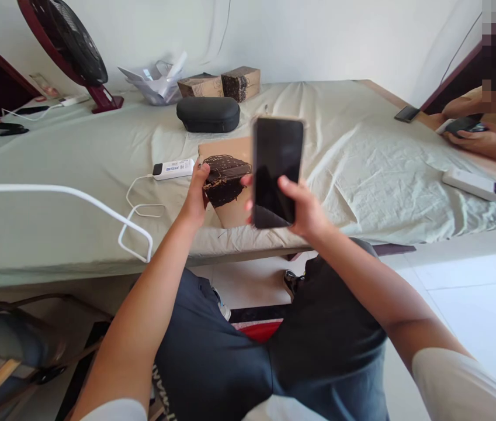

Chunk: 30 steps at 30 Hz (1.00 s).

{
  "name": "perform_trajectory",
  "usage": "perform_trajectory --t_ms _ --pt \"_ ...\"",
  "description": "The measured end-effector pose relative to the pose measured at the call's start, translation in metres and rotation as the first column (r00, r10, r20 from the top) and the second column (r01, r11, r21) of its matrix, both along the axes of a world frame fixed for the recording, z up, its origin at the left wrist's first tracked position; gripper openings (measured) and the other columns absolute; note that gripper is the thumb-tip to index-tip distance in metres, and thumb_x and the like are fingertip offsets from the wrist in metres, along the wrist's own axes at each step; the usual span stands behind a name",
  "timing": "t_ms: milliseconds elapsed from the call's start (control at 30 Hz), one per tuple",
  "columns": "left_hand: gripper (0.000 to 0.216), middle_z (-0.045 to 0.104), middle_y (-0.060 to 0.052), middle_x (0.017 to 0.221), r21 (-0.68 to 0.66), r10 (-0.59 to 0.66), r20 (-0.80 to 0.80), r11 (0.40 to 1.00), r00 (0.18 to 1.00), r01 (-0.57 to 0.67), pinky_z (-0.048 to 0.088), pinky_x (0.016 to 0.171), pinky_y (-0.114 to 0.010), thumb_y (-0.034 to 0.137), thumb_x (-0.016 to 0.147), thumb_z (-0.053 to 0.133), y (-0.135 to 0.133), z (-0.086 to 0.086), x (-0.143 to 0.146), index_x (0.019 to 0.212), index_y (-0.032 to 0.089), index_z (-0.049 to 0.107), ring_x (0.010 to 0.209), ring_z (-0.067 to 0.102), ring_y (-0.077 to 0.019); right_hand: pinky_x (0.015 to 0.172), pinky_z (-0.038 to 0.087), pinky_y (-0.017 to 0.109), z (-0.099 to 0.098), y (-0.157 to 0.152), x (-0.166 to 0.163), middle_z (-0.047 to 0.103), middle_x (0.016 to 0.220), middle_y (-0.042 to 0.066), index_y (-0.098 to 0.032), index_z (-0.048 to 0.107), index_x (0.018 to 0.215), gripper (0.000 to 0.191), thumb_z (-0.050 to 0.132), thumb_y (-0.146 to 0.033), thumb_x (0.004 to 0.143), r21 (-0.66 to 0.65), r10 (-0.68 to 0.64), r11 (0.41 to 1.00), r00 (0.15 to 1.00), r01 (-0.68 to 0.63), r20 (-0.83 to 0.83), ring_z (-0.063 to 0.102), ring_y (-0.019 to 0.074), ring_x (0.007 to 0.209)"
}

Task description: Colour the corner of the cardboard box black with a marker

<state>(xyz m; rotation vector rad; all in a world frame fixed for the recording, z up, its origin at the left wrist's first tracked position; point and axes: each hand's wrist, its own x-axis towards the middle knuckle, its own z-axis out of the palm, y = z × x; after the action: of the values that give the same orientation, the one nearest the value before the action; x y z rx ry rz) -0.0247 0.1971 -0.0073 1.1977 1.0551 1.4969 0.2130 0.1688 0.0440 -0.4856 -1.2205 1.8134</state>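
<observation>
My right hand [304,210] is closed around the lower part of a black smartphone [276,166], held upright above the table's front edge with its dark screen facing me. My left hand [196,196] grips a small brown cardboard box [226,181] with a dark patterned top. Under that box a flat piece of brown cardboard [230,219] lies on the sheet-covered table [76,169]. The two hands are close together, with the box just left of the phone.
A white power bank [173,169] with a looping cable lies left of the box. Behind are a black case [208,114], two brown boxes [219,85], crumpled plastic [155,82] and a red fan [70,47]. At the right, another person's hands [478,137] hold a phone.
</observation>
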Motion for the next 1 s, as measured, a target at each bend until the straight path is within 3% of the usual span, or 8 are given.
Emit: perform_trajectory --t_ms 133,200,367,467,600,767,867,1000 --pt "0.074 0.057 -0.004 0.170 0.067 0.068 0.033 0.995 0.997 -0.070 0.044 0.133 -0.047 0.078 0.084 0.077 0.005 0.005 -0.001 0.145 0.036 0.065 0.167 0.043 -0.0340 0.075 0.070 0.039 0.009 0.053 0.053 0.076 0.100 0.005 -0.024 0.064 0.109 0.032 0.066 -0.055 0.100 0.140 -0.560 0.826 0.821 0.545 0.112 0.081 0.0249 0.093" --pt "0.080 0.048 -0.001 0.176 0.109 0.085 0.020 0.990 0.996 -0.087 0.036 0.138 -0.048 0.079 0.083 0.078 0.007 0.006 -0.002 0.152 0.039 0.061 0.170 0.036 -0.0324 0.083 0.070 0.041 -0.002 0.084 0.076 0.075 0.097 0.005 -0.022 0.065 0.108 0.020 0.062 -0.042 0.103 0.148 -0.635 0.770 0.726 0.620 0.263 0.081 0.0246 0.099" --pt "0.087 0.045 0.000 0.178 0.246 0.082 -0.103 0.968 0.991 -0.054 0.033 0.140 -0.049 0.093 0.087 0.061 0.002 0.006 -0.002 0.159 0.044 0.056 0.174 0.027 -0.0291 0.081 0.069 0.045 -0.062 0.136 0.100 0.075 0.085 0.009 -0.013 0.070 0.105 0.015 0.070 -0.027 0.100 0.124 -0.447 0.821 0.491 0.558 0.748 0.077 0.0242 0.085" --pt "0.111 0.048 -0.007 0.175 0.290 0.055 -0.196 0.957 0.979 0.005 0.036 0.138 -0.049 0.095 0.070 0.077 -0.002 0.008 -0.003 0.164 0.043 0.050 0.173 0.030 -0.0331 0.079 0.068 0.046 -0.089 0.147 0.098 0.073 0.079 0.009 -0.010 0.070 0.109 0.022 0.075 -0.027 0.097 0.149 -0.392 0.831 0.376 0.536 0.840 0.074 0.0248 0.082" --pt "0.139 0.052 -0.013 0.170 0.253 0.016 -0.223 0.967 0.975 0.042 0.039 0.135 -0.048 0.066 0.057 0.105 -0.002 0.010 -0.008 0.173 0.037 0.032 0.162 0.049 -0.0373 0.103 0.061 0.057 -0.091 0.147 0.093 0.075 0.113 0.024 -0.004 0.067 0.125 0.045 0.082 -0.029 0.090 0.309 -0.407 0.829 0.124 0.465 0.905 0.072 0.0381 0.115" --pt "0.133 0.061 -0.003 0.163 0.454 0.075 -0.178 0.891 0.981 0.014 0.036 0.136 -0.047 0.058 0.069 0.101 0.013 0.000 -0.030 0.175 0.040 0.023 0.160 0.053 -0.0305 0.123 0.043 0.072 -0.074 0.138 0.085 0.053 0.157 0.034 -0.005 0.060 0.146 0.078 0.091 -0.029 0.079 0.431 -0.422 0.855 -0.096 0.288 0.901 0.048 0.0554 0.152" --pt "0.127 0.056 0.002 0.168 0.508 0.095 -0.114 0.861 0.989 -0.024 0.034 0.138 -0.048 0.059 0.077 0.097 0.018 -0.004 -0.041 0.176 0.042 0.019 0.165 0.045 -0.0292 0.132 0.029 0.075 -0.068 0.128 0.078 0.042 0.172 0.025 -0.018 0.053 0.160 0.098 0.094 -0.046 0.076 0.472 -0.473 0.881 0.054 0.035 0.879 0.031 0.0545 0.164" --pt "0.118 0.052 0.000 0.173 0.430 0.059 -0.110 0.903 0.992 -0.006 0.040 0.135 -0.051 0.079 0.072 0.090 0.012 -0.006 -0.045 0.170 0.052 0.030 0.171 0.036 -0.0313 0.136 0.028 0.070 -0.068 0.109 0.064 0.045 0.175 0.016 -0.030 0.045 0.168 0.126 0.096 -0.075 0.062 0.502 -0.261 0.841 0.663 -0.200 0.701 0.030 0.0489 0.168"
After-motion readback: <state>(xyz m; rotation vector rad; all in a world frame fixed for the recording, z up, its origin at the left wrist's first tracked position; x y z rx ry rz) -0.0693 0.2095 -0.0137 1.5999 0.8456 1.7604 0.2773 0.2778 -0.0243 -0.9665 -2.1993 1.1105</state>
